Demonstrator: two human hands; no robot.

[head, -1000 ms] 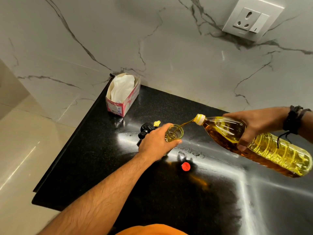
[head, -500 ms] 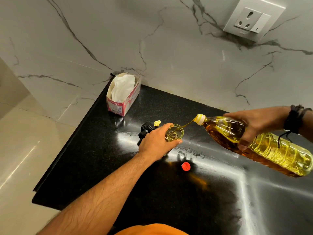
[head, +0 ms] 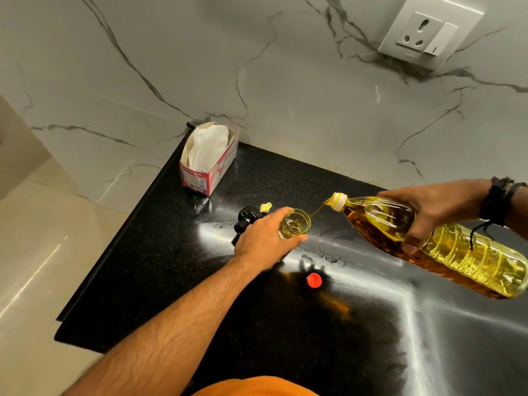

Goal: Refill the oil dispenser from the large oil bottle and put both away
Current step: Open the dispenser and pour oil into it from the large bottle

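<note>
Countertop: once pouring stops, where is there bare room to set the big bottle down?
The bare black countertop right of the red cap and below the large oil bottle is free. It is crowded around the dispenser jar in the left hand: black pump head and tissue box.

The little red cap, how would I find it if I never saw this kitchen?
Start at the black countertop, then find the left hand holding the small glass dispenser. Just below and right of that hand, the red cap lies by itself on the counter. It is the only round red thing; the black dispenser top sits on the hand's far side.
</note>
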